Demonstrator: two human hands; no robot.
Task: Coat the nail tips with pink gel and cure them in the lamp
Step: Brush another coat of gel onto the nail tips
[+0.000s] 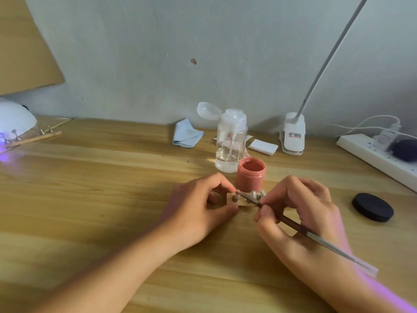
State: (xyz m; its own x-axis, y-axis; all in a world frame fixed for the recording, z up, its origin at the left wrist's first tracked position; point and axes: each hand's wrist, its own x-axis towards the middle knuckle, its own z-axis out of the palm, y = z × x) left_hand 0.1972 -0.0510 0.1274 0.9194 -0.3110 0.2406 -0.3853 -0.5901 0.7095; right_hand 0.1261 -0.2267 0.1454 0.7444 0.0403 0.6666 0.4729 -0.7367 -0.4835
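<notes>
1. Left hand (198, 204) pinches the left end of a small wooden strip (241, 204), thumb near side, fingers curled on the far side, pinning it to the table (90, 199).
2. Right hand (300, 208) grips the brush (293, 224) pen-style, low on the dark handle. The bristle end is at the leftmost of the nail tips (254, 193).
3. The nail tips stand on little posts along the strip, centre of the table, just near of the open pink gel jar (251, 175).
4. Handling, as a judgement: the tips are tiny, light, stiff plastic and likely to pop off their posts. Hold the strip by its bare ends, never by the tips. Wet gel smears, so no touching the coated faces.
5. The strip looks thin and light and would slide under brush strokes, hence the pinning.
6. The jar is small and open and could tip if knocked. Its black lid (372, 207) lies well right.
7. The curing lamp (13, 119) sits far left, glowing purple, with another strip (33, 137) at its mouth. Carry this strip level by its ends when going there.
</notes>
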